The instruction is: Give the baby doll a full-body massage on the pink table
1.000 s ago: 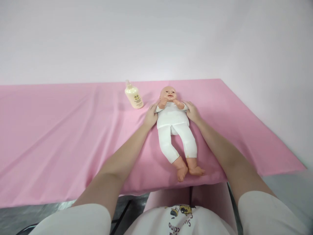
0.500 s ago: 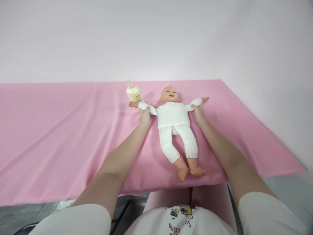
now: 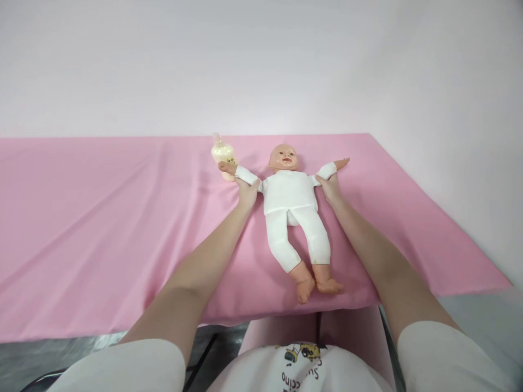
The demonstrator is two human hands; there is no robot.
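Doll: baby doll (image 3: 291, 204) in white top and trousers, lying face up on the pink sheet (image 3: 102, 218), head toward the wall, bare feet near the front edge of the table.
Doll arms: both spread out sideways, slightly raised toward the head end.
Left hand: left hand (image 3: 247, 191) closed around the doll's sleeve close to the shoulder, fingers wrapped over the white cloth.
Right hand: right hand (image 3: 329, 187) gripping the other sleeve near the doll's wrist; thumb and fingers pinch the cloth, the doll's bare hand sticks out beyond them.
Bottle: cream-coloured bottle (image 3: 222, 152) standing just behind the doll's outstretched hand on the left side; that hand touches or overlaps it, cannot tell which.
Person: forearms bare, white short sleeves, printed white shirt at the bottom of the view.
Background: plain pale wall (image 3: 261, 65) behind the table.
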